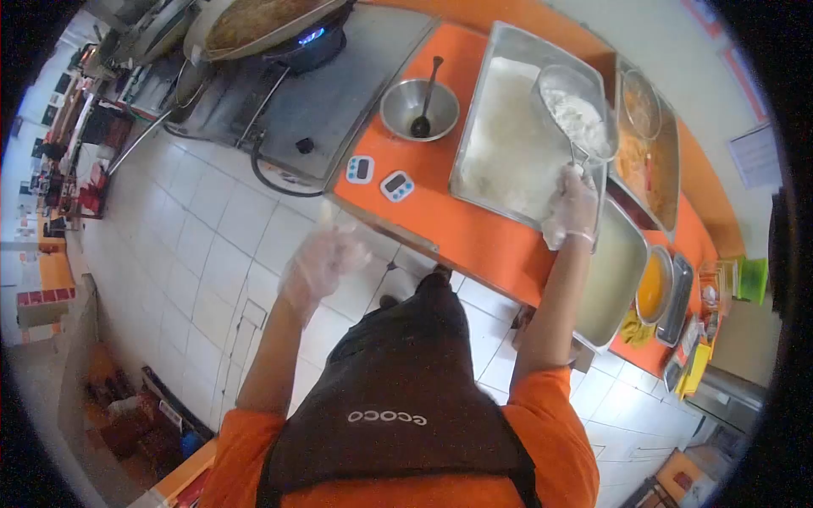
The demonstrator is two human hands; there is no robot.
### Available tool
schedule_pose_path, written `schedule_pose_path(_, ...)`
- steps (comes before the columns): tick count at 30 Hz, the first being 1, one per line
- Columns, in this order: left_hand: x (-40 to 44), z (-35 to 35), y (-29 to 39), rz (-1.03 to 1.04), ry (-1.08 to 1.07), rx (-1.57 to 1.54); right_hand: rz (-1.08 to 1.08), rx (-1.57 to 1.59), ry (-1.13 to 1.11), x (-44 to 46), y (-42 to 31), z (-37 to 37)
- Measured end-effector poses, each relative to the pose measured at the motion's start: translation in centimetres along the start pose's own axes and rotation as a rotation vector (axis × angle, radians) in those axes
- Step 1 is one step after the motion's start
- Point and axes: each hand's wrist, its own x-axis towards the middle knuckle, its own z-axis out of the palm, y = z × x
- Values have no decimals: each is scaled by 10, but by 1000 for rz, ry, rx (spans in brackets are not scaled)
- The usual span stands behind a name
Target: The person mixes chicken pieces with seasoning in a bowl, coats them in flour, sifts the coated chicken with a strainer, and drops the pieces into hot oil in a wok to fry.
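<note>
My right hand (573,207), in a clear plastic glove, is closed around the handle of a round metal sieve (542,85). White flour (577,117) lies in the sieve, which is over a deep metal tray (474,144) with more pale powder on its bottom. My left hand (326,258), also gloved, hangs over the floor in front of the counter, apart from the tray. Blur and the loose glove hide its fingers; whether the pale tip at its top is a finger or a small held piece is unclear.
Left of the tray on the orange counter (440,199) are a metal bowl (394,110) with a dark spoon and two timers (396,185). Right stand a pan of orange food (669,182), a pale liquid tray (614,271) and an orange bowl (650,284). A burner flame (312,36) burns beneath a wok.
</note>
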Motion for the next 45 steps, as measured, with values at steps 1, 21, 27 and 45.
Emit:
schedule_pose_path(1,-16,6,-28,87,87,-40,-25,5,17,0,-1,-3)
schedule_pose_path(21,-341,15,-220,-1177,795,-874,-42,12,-79,-80,-18,22)
schedule_pose_path(27,-404,37,-245,-1191,745,-895,-703,-663,-4,-43,33,-21)
schedule_pose_path(45,-421,56,-266,-1124,217,185,-69,25,-216,-29,35,4)
